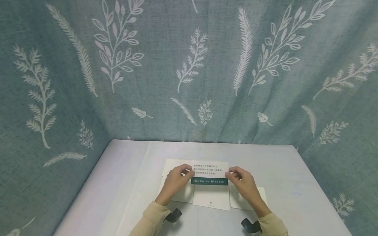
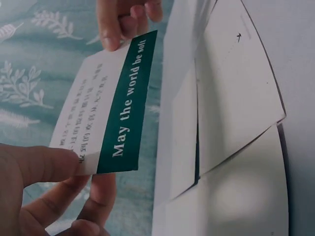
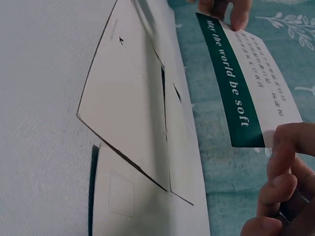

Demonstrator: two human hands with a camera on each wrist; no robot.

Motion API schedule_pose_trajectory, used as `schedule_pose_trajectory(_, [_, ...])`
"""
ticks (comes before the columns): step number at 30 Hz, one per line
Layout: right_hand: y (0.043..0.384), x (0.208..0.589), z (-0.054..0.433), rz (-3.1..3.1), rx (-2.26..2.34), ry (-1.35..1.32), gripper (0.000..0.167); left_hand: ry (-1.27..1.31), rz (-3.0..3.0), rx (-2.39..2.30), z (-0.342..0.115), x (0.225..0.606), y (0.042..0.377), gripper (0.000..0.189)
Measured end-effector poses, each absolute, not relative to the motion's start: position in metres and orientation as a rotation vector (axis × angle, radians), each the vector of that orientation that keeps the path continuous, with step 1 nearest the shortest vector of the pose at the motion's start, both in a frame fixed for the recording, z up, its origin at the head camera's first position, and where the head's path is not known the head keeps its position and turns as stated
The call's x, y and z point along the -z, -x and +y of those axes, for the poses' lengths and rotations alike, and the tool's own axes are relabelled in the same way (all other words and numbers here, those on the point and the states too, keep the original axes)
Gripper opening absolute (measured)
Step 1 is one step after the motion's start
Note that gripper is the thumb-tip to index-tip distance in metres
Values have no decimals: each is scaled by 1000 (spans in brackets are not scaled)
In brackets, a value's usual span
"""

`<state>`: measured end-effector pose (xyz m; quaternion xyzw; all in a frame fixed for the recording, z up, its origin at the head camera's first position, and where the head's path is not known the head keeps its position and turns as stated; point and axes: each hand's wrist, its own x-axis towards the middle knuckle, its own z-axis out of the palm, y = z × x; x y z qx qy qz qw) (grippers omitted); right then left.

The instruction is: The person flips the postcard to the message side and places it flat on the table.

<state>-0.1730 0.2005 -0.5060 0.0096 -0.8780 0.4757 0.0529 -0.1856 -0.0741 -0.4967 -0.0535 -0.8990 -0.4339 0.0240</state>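
Between both hands a white card (image 1: 210,170) is held up above the table, with dark printed characters and a green strip reading "May the world be soft". My left hand (image 1: 176,180) pinches its left edge between thumb and fingers, as the left wrist view shows up close. On the opposite edge my right hand (image 1: 242,181) pinches the card the same way, seen well in the right wrist view. Below lie several cream cards (image 1: 211,198), partly overlapping. One in the right wrist view carries a small dark bird mark and a dotted line. The held card and hands hide some of them.
The cards lie on a white table (image 1: 124,183). Teal curtains (image 1: 165,82) with white leaf patterns rise behind it and along both sides. A dark band-like device (image 1: 174,215) is by the left cuff, and another dark device (image 1: 250,226) is by the right cuff.
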Motion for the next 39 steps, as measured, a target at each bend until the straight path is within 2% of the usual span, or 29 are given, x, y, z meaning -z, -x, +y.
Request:
schedule_pose_trajectory(11, [173, 505, 203, -2715, -1548, -55, 29, 146, -2793, 1391, -75, 499, 183, 24])
schedule_pose_trajectory(23, [172, 507, 203, -2699, -1653, -26, 27, 117, -2776, 1700, -73, 500, 181, 29])
schedule_pose_trajectory(39, [171, 514, 208, -2633, -1656, -181, 21, 157, -2742, 1763, -78, 505, 178, 33])
